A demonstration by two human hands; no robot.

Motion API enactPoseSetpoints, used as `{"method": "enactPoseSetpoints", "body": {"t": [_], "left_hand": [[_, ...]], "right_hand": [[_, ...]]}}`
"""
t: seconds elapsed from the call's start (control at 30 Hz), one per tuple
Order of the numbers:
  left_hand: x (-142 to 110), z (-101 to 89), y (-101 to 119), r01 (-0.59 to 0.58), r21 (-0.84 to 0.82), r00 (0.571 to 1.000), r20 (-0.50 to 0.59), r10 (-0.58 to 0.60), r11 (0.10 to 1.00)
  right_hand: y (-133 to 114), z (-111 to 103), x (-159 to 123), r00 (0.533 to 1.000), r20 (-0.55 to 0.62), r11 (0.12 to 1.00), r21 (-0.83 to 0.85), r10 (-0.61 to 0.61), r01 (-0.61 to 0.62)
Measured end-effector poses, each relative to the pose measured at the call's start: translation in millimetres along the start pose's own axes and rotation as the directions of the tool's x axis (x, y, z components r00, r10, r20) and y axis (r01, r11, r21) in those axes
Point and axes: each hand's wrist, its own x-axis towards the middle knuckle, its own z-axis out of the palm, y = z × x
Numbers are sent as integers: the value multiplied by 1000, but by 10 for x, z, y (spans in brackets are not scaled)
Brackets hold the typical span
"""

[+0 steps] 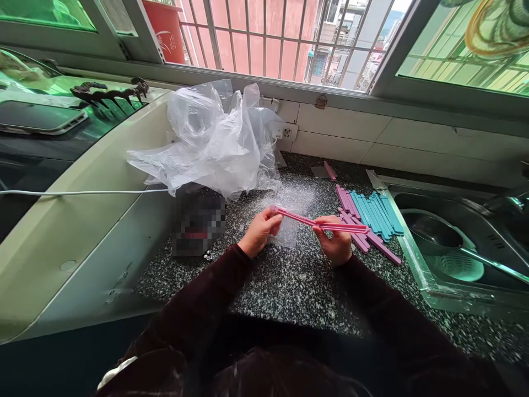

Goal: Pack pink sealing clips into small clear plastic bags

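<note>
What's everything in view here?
Counter: one, speckled black, centre
Pink strips: at least two, pink, held centre
Mauve sticks: several, mauve, counter right
Teal sticks: several, teal, counter right
Plastic bags: several, clear, counter back
Pixelated thing: one, dark, counter left
Sink: one, grey, right
Pan: one, dark, in sink
Strainer: one, pale, in sink
Device: one, dark, left
Cable: one, white, left
Container: one, red, top left
Window bars: many, grey, back
Left hand: one, dark-sleeved, on strips
Right hand: one, dark-sleeved, on strips

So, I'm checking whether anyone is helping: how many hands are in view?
2. The left hand holds the left end of the pink strips; the right hand holds them near the middle. No other hand shows.
</note>
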Motion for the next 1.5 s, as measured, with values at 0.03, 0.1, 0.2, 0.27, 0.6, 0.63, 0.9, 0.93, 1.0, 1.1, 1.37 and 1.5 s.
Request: {"method": "enactPoseSetpoints", "body": {"t": [0.03,0.1,0.2,0.27,0.6,0.63,0.9,0.93,1.0,1.1,1.37,1.5], "left_hand": [[-22,9,15,-9,27,999,39,8,1000],[-55,22,32,-23,63,995,98,16,998],[-88,38,39,-31,85,985,171,16,996],[-105,48,42,-36,89,982,188,18,995],[-105,67,21,-18,125,984,175,-4,992],[-101,62,12,-14,132,987,159,-7,991],[-82,36,-31,-66,118,992,117,52,991],[-84,42,-24,-77,99,990,123,64,992],[-86,53,-14,-88,75,990,121,78,993],[-69,44,-37,-70,98,994,87,62,993],[-46,24,-68,-1,67,996,91,-5,998],[-48,37,-46,20,30,996,82,-23,999]], "right_hand": [[13,-15,10,1000,-28,1000,-6,2,-2],[46,-49,29,996,-90,1000,-23,5,-7],[99,-84,51,987,-158,998,-52,30,-38],[115,-87,57,985,-164,996,-65,49,-60],[-12,-18,7,999,-47,999,38,11,-9],[-20,-16,2,999,-43,999,47,14,-12],[-23,27,-33,997,-42,997,42,59,-57],[-20,34,-38,996,-47,997,40,69,-67],[-17,43,-47,997,-47,997,43,67,-65],[-32,46,-49,999,-29,997,67,27,-25],[-85,36,-39,1000,-6,994,109,-17,17],[-76,44,-46,1000,-3,994,106,-26,26]]}}
